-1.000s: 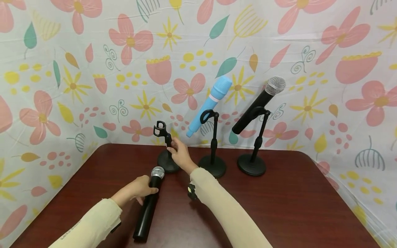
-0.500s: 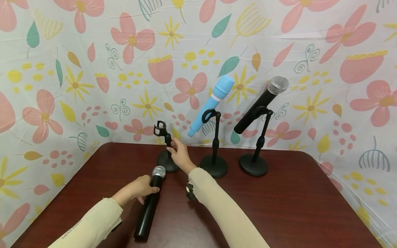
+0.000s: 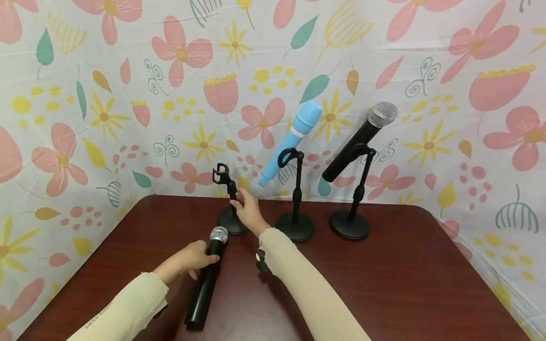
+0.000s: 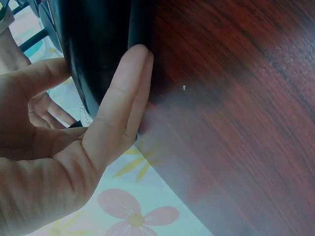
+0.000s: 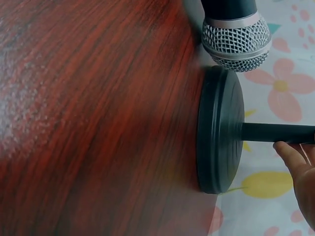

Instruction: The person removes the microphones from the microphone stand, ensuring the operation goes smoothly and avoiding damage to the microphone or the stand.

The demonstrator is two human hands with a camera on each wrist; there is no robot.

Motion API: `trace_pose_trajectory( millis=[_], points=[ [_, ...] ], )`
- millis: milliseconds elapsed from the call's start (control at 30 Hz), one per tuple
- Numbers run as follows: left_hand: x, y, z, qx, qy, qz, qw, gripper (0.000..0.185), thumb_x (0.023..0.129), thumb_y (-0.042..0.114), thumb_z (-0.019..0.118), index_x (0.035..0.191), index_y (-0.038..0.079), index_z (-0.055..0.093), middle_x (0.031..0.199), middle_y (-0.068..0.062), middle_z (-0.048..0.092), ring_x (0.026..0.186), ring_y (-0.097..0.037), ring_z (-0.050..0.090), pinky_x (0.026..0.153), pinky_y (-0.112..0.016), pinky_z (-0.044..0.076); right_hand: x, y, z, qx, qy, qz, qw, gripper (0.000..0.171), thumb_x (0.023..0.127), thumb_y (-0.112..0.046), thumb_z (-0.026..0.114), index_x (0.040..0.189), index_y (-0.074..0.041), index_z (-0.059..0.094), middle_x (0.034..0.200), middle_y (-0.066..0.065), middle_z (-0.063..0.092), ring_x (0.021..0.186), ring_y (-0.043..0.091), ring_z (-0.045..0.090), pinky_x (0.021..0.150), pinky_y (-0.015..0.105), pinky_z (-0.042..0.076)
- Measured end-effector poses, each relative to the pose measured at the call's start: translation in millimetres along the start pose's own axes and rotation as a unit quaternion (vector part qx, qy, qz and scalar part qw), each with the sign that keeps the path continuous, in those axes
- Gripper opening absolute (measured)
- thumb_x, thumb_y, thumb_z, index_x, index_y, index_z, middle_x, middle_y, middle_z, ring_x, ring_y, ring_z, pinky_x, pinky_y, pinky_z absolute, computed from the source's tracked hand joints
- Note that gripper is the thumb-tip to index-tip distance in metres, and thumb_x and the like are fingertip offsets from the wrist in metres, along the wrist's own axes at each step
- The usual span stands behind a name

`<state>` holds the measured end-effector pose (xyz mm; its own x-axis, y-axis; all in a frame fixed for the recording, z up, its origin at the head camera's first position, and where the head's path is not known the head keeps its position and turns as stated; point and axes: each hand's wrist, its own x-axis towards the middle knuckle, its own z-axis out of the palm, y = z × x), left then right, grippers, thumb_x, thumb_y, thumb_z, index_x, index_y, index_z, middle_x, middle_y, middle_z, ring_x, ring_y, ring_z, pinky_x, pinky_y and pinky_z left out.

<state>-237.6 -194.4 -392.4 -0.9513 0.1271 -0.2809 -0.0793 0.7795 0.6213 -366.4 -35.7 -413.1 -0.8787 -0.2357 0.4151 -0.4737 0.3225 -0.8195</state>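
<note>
Near the front left of the table, my left hand [image 3: 192,258] holds a black microphone [image 3: 204,296] with a silver mesh head. Its thumb and fingers lie on opposite sides of the barrel in the left wrist view, where the microphone [image 4: 93,44] fills the top. My right hand [image 3: 249,210] grips the pole of a black desktop microphone stand [image 3: 232,220], whose clip at the top holds nothing. In the right wrist view the round base [image 5: 221,132] stands on the table, close to the mesh head [image 5: 236,44]; part of the right hand is out of frame.
Right of my right hand, a second stand [image 3: 295,227] carries a light blue microphone [image 3: 290,142], tilted. Farther right, a third stand [image 3: 350,225] bears a black microphone [image 3: 358,142] with a silver head. A flowered cloth [image 3: 256,47] hangs behind the dark red table [image 3: 384,289].
The head view has shifted slightly. Both hands keep their hold on the microphone and the stand, with no visible movement of either.
</note>
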Motion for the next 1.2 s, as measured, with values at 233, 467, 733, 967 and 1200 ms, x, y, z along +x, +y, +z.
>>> trace_pose_trajectory(
  millis=[233,467,733,967,1200],
  points=[
    [-0.1,-0.4,0.7,-0.009,0.007,0.009,0.9999,0.025,0.089,0.014,0.067,0.085,-0.007,0.053,0.074,-0.016,0.055,0.048,-0.024,0.062,0.045,-0.034,0.054,-1.9,1.8,1.7,-0.022,-0.014,0.013,1.0,0.04,0.098,-0.012,0.055,0.136,-0.004,0.048,0.123,0.016,0.06,0.118,0.027,0.056,0.097,0.038,0.046],
    [0.4,-1.2,3.0,0.004,0.014,0.008,0.9999,0.025,0.089,0.015,0.067,0.085,-0.006,0.053,0.071,-0.015,0.055,0.047,-0.025,0.062,0.044,-0.033,0.054,-3.6,1.5,2.1,-0.027,-0.019,0.02,0.999,0.043,0.098,-0.014,0.055,0.139,-0.005,0.046,0.127,0.016,0.059,0.12,0.026,0.055,0.098,0.038,0.046],
    [-0.5,2.0,0.0,0.027,0.017,0.023,0.9992,0.027,0.089,0.018,0.067,0.083,-0.004,0.053,0.069,-0.014,0.055,0.046,-0.027,0.063,0.045,-0.034,0.054,-3.7,-0.2,2.8,-0.026,-0.017,0.015,0.999,0.041,0.099,-0.014,0.054,0.139,-0.006,0.046,0.127,0.015,0.059,0.12,0.026,0.055,0.097,0.038,0.047],
    [3.6,7.0,-8.6,0.079,0.03,0.035,0.9958,0.03,0.091,0.02,0.065,0.075,-0.001,0.052,0.065,-0.014,0.056,0.05,-0.025,0.06,0.051,-0.035,0.053,-4.8,1.1,3.5,-0.019,-0.012,0.016,1.0,0.036,0.099,-0.015,0.054,0.135,-0.009,0.051,0.125,0.014,0.06,0.119,0.025,0.056,0.095,0.037,0.048],
    [13.9,13.2,-25.8,0.112,0.062,0.066,0.9896,0.052,0.091,0.021,0.062,0.114,-0.023,0.049,0.104,-0.034,0.059,0.09,-0.038,0.061,0.076,-0.049,0.051,-6.1,4.9,3.8,-0.008,0.0,0.007,1.0,0.036,0.098,-0.014,0.056,0.132,-0.005,0.053,0.124,0.016,0.061,0.118,0.026,0.058,0.096,0.038,0.048]
  ],
)
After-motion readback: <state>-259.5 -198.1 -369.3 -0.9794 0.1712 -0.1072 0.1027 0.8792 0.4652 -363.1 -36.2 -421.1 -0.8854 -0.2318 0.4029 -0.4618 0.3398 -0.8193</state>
